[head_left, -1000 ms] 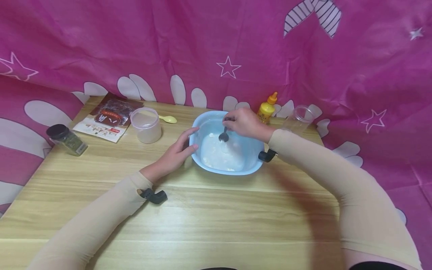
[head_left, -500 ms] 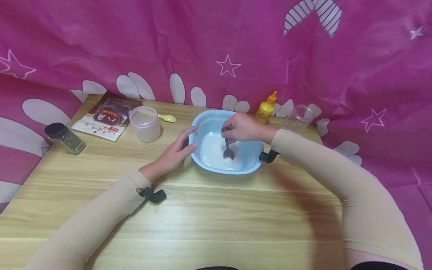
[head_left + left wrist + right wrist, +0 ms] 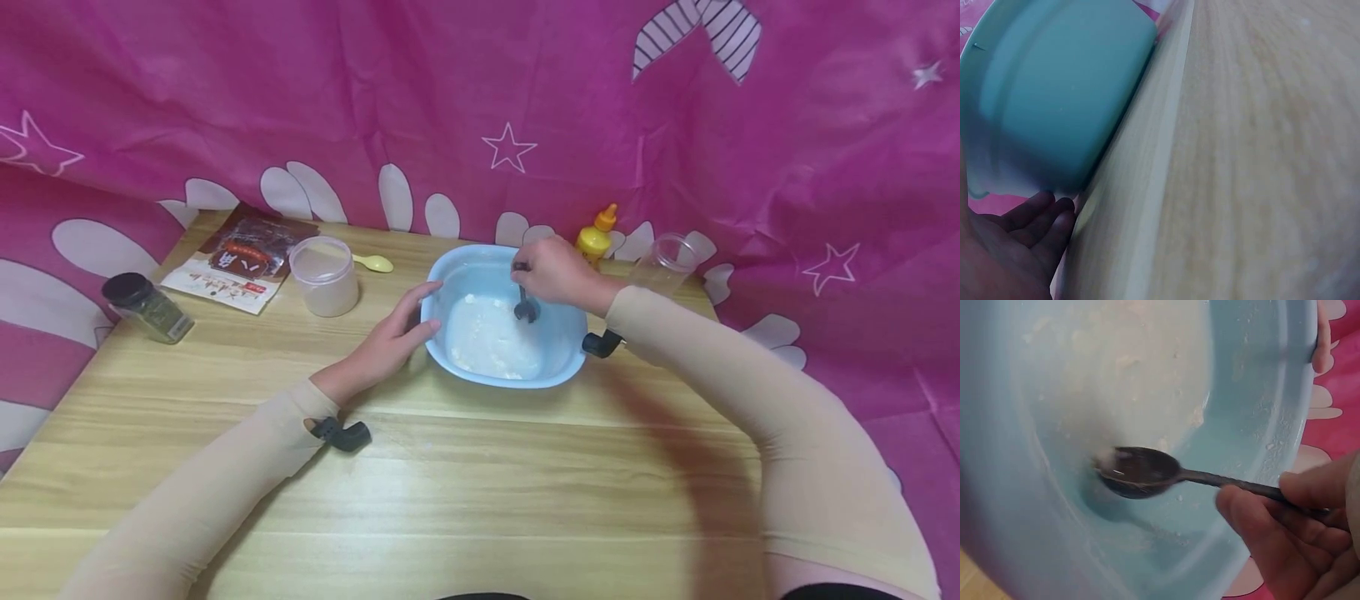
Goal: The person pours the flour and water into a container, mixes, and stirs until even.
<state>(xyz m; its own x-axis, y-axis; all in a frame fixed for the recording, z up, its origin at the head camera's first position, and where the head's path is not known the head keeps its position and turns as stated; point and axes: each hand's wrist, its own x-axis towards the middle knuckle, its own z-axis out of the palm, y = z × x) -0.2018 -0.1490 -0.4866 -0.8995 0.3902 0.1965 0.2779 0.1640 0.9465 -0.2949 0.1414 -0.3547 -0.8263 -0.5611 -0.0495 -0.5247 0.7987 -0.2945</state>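
1. Stirring seemed underway in the head view: the right hand [image 3: 557, 272] gripped a dark spoon [image 3: 524, 305] inside the blue bowl [image 3: 504, 318], mid-table.
2. The left wrist view showed the left hand [image 3: 1007, 250], fingers straight, bracing the bowl's wall.
3. The right wrist view showed white batter [image 3: 1116, 375] still lumpy; next likely called for steady sweeps.

We see the head view evenly and brightly lit from above, with soft shadows under both arms on the wooden table [image 3: 480, 500] and a pale sheen across its grain. The pink cloth [image 3: 300, 83] behind looks saturated, and the table edges bow slightly towards the corners. Our left wrist view is heavily blurred, the blue bowl [image 3: 1060, 94] smeared and soft. The right wrist view is sharper on the dark spoon [image 3: 1141, 472], which casts a shadow beneath it.
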